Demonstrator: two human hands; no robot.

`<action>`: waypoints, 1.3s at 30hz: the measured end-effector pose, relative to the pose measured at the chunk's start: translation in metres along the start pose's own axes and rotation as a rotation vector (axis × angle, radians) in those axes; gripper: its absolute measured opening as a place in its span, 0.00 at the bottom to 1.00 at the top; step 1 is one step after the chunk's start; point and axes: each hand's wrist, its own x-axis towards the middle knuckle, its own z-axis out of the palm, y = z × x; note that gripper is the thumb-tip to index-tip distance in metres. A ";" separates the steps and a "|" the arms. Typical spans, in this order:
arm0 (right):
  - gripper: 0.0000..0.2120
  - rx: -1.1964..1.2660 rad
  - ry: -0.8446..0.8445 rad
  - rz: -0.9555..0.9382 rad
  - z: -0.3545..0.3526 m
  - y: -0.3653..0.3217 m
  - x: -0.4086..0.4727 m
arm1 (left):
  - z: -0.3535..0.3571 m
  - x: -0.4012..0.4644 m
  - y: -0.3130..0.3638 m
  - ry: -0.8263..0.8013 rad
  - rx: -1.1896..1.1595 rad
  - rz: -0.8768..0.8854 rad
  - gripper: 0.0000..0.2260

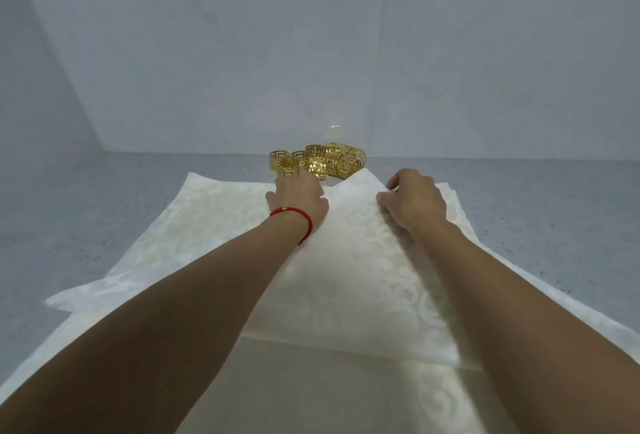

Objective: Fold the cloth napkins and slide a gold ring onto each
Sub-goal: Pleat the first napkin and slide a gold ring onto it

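A pile of cream damask napkins (207,225) lies spread over the grey speckled bench (69,219), filling the lower and middle part of the frame, with the topmost napkin (346,277) folded so that its edge crosses the lower centre. Both bare forearms reach up from the bottom corners to the far edge of that cloth. The left hand (298,198), with a red cord bracelet (294,215) at its wrist, rests on the napkin with its fingers curled down at the far edge; whether this grip pinches cloth or a ring cannot be told. The right hand (415,201) has its grip narrow, thumb and fingers pinching a raised corner of the topmost napkin. Just beyond the left hand's fingertips, at centre frame, a cluster of gold rings (318,160) with cut-out fret patterns sits on the bench, one ring (288,167) nearly touching the knuckles.
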 end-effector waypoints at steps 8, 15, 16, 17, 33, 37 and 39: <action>0.05 -0.049 -0.016 -0.008 0.012 0.002 0.018 | 0.005 0.015 -0.002 -0.040 -0.053 -0.004 0.06; 0.10 0.084 0.000 0.082 0.011 0.000 0.016 | 0.008 0.025 -0.003 -0.070 -0.086 -0.005 0.03; 0.10 0.089 0.001 0.084 0.010 0.000 0.016 | 0.008 0.025 -0.003 -0.075 -0.098 -0.002 0.03; 0.09 0.099 0.000 0.078 0.009 0.001 0.017 | 0.007 0.025 -0.003 -0.078 -0.113 0.003 0.03; 0.05 0.053 -0.061 -0.042 0.011 0.012 0.028 | 0.030 0.046 0.014 -0.012 -0.168 0.210 0.06; 0.10 0.037 -0.057 -0.012 0.013 0.004 0.029 | 0.038 0.050 0.009 0.009 -0.174 0.241 0.10; 0.09 0.008 0.037 -0.059 0.020 0.007 0.027 | 0.041 0.052 0.007 0.020 -0.205 0.256 0.10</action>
